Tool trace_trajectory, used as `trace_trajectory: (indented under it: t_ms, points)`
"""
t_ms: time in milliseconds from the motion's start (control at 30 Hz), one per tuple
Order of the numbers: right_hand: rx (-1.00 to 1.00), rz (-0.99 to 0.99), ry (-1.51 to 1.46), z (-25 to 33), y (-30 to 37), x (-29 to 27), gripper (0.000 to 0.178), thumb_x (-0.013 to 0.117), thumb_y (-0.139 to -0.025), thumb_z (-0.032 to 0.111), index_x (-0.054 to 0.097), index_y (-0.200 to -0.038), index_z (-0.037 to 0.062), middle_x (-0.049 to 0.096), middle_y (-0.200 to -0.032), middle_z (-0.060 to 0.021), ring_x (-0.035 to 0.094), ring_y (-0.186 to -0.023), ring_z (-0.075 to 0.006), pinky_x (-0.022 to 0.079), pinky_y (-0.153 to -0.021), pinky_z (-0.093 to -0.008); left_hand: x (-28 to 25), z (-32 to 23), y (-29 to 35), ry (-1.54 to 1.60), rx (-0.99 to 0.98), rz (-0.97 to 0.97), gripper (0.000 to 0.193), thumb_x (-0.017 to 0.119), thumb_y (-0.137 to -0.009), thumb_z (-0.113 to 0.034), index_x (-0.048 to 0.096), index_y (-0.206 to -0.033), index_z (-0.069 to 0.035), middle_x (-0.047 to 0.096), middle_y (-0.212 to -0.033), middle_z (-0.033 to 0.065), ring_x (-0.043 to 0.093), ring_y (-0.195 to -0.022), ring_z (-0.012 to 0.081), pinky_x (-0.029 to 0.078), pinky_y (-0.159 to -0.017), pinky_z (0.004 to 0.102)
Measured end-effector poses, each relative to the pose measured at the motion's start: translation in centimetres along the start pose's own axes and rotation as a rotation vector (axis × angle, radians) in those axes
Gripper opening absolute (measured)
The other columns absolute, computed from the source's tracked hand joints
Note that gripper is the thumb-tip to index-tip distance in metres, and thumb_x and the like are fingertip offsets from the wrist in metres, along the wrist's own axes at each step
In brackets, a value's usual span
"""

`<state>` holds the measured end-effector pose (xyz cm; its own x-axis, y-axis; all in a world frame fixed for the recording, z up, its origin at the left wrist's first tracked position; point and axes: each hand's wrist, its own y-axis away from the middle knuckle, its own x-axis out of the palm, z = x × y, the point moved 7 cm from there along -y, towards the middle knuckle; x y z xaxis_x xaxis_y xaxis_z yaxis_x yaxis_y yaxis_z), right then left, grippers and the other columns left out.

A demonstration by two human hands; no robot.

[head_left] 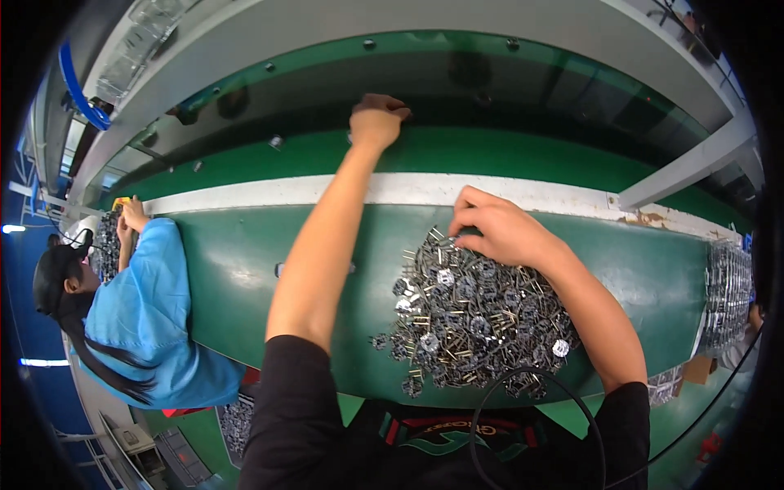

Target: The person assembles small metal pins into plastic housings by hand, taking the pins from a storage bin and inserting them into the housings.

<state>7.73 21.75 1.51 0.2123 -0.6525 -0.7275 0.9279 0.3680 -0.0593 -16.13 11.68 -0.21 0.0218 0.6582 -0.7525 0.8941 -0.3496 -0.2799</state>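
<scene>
My left hand [377,122] reaches far forward over the green conveyor belt [457,147]. Its fingers are curled and in shade; anything in them is hidden. At the far edge of a heap of small black and silver parts with metal pins [474,318], my right hand [506,231] is bent in a pinch. Thumb and fingertips close on a small pinned part [454,239] at the heap's top edge. The heap lies on the green worktable [392,237] in front of me, partly beneath my right forearm.
A white rail [425,189] runs between table and belt. Several small parts ride the belt, one [276,142] left of my hand. A co-worker in blue [139,286] works at the left. Stacked clear trays [727,286] stand right; a slanted grey post [694,167] rises nearby. A black cable [572,392] loops before me.
</scene>
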Motion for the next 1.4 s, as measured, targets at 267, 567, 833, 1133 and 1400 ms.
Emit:
trace_trajectory:
  t_ms: [267,567,833,1133,1400]
  points:
    - [0.314,0.004,-0.14,-1.4,3.9,-3.5,0.02,0.063,-0.087,0.004,0.063,-0.106,0.0044,0.061,-0.096,-0.013,0.061,-0.091,-0.0306,0.049,-0.079,-0.041,-5.0,0.2,1.4,-0.373,0.025,0.231,0.041,0.07,-0.084,-0.038,0.072,-0.113,-0.01,0.067,-0.108,0.0137,0.062,-0.105,0.0328,0.049,-0.095,0.042]
    - [0.259,-0.292,-0.408,0.1,7.4,-3.1,0.018,0.063,-0.087,-0.003,0.07,-0.103,0.0019,0.061,-0.092,-0.0093,0.063,-0.077,-0.0189,0.05,-0.066,-0.0307,-7.4,-2.7,9.2,0.054,0.071,0.081,0.034,0.073,-0.077,-0.006,0.066,-0.11,0.0,0.07,-0.101,0.0151,0.071,-0.088,0.0243,0.057,-0.076,0.0328]
    - [0.209,-0.637,-0.767,2.9,7.6,-2.0,0.015,0.072,-0.085,-0.005,0.07,-0.099,-0.0015,0.064,-0.095,-0.0076,0.065,-0.074,-0.0093,0.052,-0.062,-0.0213,-4.5,-10.9,21.0,1.137,-0.237,0.339,0.035,0.075,-0.079,0.01,0.06,-0.11,0.004,0.069,-0.099,0.0131,0.07,-0.087,0.0151,0.057,-0.075,0.024]
    - [0.078,-0.803,-0.56,3.4,8.5,-3.0,0.017,0.072,-0.082,-0.009,0.07,-0.098,-0.0034,0.067,-0.098,-0.012,0.068,-0.08,-0.0158,0.058,-0.067,-0.025,-2.7,-12.2,22.6,1.49,-0.363,0.531,0.033,0.067,-0.089,0.007,0.061,-0.121,0.007,0.068,-0.107,0.0147,0.069,-0.101,0.0212,0.058,-0.092,0.0337]
    - [0.018,-0.86,-0.256,5.8,8.9,-4.7,0.016,0.075,-0.079,-0.007,0.072,-0.094,-0.0016,0.065,-0.086,-0.0089,0.063,-0.07,-0.0139,0.051,-0.056,-0.0269,-2.5,-11.5,23.2,1.452,-0.267,0.455,0.039,0.067,-0.083,0.016,0.059,-0.121,0.01,0.062,-0.126,0.0225,0.067,-0.109,0.0258,0.059,-0.092,0.0336]
